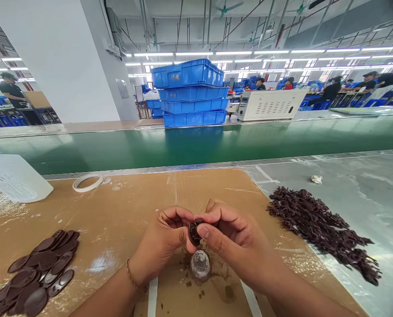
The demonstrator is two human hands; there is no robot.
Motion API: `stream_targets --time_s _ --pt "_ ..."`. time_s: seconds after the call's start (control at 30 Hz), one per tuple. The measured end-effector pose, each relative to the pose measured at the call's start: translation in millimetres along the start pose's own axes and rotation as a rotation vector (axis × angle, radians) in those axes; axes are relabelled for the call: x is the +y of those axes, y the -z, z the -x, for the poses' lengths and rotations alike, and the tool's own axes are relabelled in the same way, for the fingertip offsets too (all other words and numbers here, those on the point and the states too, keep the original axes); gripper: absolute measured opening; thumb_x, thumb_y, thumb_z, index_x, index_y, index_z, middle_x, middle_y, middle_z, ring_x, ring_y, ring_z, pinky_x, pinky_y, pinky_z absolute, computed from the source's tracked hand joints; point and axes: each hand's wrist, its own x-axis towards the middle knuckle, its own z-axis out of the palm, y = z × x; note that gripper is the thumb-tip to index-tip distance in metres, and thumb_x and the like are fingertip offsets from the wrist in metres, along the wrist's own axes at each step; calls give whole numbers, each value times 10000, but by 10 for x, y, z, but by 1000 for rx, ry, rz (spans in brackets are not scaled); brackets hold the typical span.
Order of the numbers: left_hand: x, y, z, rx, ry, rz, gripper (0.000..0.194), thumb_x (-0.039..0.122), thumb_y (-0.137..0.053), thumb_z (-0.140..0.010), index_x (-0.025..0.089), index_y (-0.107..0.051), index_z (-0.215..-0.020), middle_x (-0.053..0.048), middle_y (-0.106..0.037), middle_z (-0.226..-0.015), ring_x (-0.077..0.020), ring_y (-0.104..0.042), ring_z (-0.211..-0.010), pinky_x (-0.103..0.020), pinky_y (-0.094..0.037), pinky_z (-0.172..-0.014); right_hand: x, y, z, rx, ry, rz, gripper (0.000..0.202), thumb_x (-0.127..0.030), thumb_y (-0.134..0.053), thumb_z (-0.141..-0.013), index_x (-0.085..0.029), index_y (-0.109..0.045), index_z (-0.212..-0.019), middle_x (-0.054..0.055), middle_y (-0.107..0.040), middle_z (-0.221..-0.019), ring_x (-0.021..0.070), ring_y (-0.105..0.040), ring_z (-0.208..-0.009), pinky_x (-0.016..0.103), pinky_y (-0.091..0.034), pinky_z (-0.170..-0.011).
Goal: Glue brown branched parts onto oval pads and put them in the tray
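Near the middle of the table, my left hand [165, 242] pinches a small dark brown piece [194, 233] between thumb and fingers. My right hand [234, 240] meets it from the other side, its thumb and fingertips closed on a small dark part at the top of the piece. The fingertips partly hide what they hold. Just below the hands stands a small clear container [200, 265] with whitish smears, dark spots scattered round it. A pile of flat dark brown oval discs [38, 270] lies at the left. At the right is a long heap of small, branching dark brown parts [318, 229].
A white plastic jug [16, 178] with a blue cap and a tape roll [87, 182] are at the left. Beyond the brown table surface [143, 189] runs a green belt [124, 147]. Behind it are stacked blue crates [194, 105] and a beige metal box [271, 105]. People sit farther back.
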Motion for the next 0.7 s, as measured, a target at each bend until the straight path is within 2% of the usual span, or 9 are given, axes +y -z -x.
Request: stream_targets --time_s 0.17,0.33,0.57,0.7 --pt "-14 43 10 -30 -23 -17 142 170 -865 -661 197 -750 -740 33 -652 -485 -67 -579 -509 -130 -448 -548 -1 8 2 9 -13 -18 202 -355 -667 -905 -201 -570 -818 -17 -594 -727 136 -639 -707 290 -445 -656" --pt "4 23 8 -5 20 -29 198 153 -898 -591 193 -748 -714 18 -701 -614 -75 -583 -581 -159 -480 -612 -15 10 -29 21 -77 -135 207 -368 -706 -872 -194 -595 -851 -17 -637 -701 121 -651 -708 271 -488 -674" --pt "28 26 19 -34 22 -74 194 234 -881 -651 234 -770 -810 15 -701 -644 -87 -615 -593 -184 -504 -652 -81 3 -86 145 -119 -95 315 -445 -813 -733 -191 -652 -827 3 -680 -706 130 -657 -660 289 -585 -657" --pt "37 44 21 -71 52 -76 288 316 -889 -641 216 -769 -882 -11 -722 -745 -96 -623 -632 -193 -514 -663 -86 28 -74 149 -99 -107 277 -416 -796 -763 -187 -666 -848 -3 -679 -706 110 -650 -627 253 -582 -621"
